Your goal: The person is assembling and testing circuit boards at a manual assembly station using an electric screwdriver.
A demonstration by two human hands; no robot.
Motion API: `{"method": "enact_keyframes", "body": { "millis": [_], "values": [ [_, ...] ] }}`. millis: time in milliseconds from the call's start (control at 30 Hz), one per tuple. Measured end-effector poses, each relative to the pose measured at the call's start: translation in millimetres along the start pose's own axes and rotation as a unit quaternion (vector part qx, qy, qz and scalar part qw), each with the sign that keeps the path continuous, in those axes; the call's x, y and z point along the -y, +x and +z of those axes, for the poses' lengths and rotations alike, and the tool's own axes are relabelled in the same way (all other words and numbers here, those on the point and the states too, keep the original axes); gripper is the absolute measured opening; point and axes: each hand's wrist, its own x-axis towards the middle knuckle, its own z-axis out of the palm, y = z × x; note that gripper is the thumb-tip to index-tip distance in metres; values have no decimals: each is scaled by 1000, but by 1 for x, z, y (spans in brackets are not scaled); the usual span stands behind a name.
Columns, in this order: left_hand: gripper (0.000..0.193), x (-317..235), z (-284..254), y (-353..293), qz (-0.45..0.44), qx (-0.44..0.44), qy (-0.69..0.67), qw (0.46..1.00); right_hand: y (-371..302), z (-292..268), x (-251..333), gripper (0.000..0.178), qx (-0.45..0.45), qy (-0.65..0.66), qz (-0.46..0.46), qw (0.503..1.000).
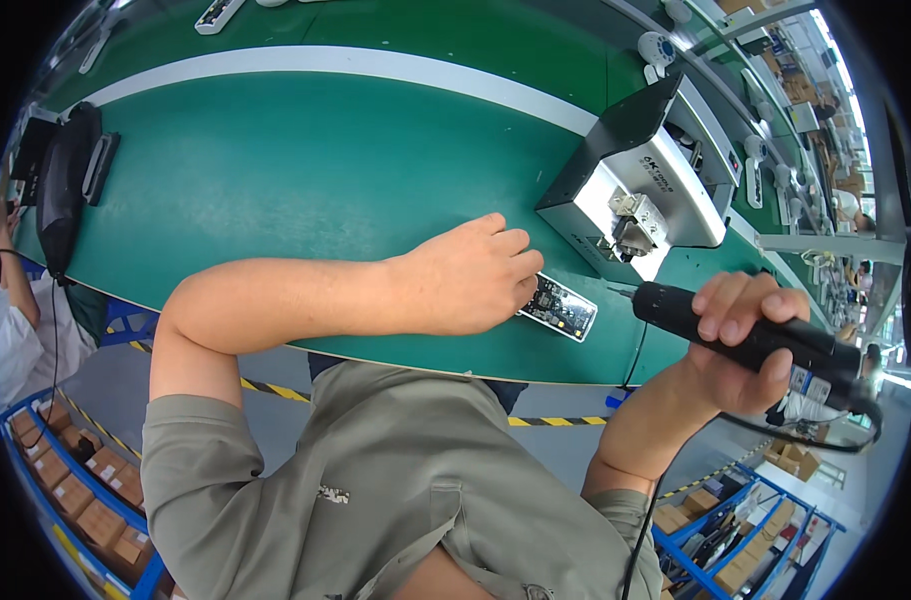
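My left hand (pixel 480 275) is closed over one end of a white casing with an exposed circuit board (pixel 563 308), which lies on the green bench near its front edge. The fingertips are partly hidden behind the knuckles. My right hand (pixel 750 335) is wrapped round a black corded electric screwdriver (pixel 690 318). Its thin bit points left, toward the board, and stands apart from it. Behind the board sits a silver and black screw feeder (pixel 630 190), with a metal pick-up block (pixel 637 225) on its front, close to the screwdriver's tip.
A green bench with a white strip (pixel 355 60) runs across. On its left stand a dark, curved device (pixel 70 190) and a small black stand (pixel 100 168). A person (pixel 35 330) works at the far left. Blue racks of cardboard boxes (pixel 100 510) stand below on both sides.
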Motion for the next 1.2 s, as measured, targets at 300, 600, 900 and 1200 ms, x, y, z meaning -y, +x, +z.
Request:
{"method": "enact_keyframes", "body": {
  "millis": [300, 600, 900, 1200],
  "values": [
    [20, 3, -6, 2, 7, 1, -14, 1000, -10, -7, 7, 43, -59, -30, -43, 997],
    [13, 2, -1, 3, 10, -41, -13, 999, 4, -8, 5, 43, -42, -37, -70, 996],
    [12, 3, -1, 4, 12, -40, -16, 999, 9, -9, -2, 39, -66, -44, -71, 994],
    [12, 3, -2, 3, 11, -43, -11, 999, 17, -8, -13, 38, -27, -48, -65, 996]
  ]
}}
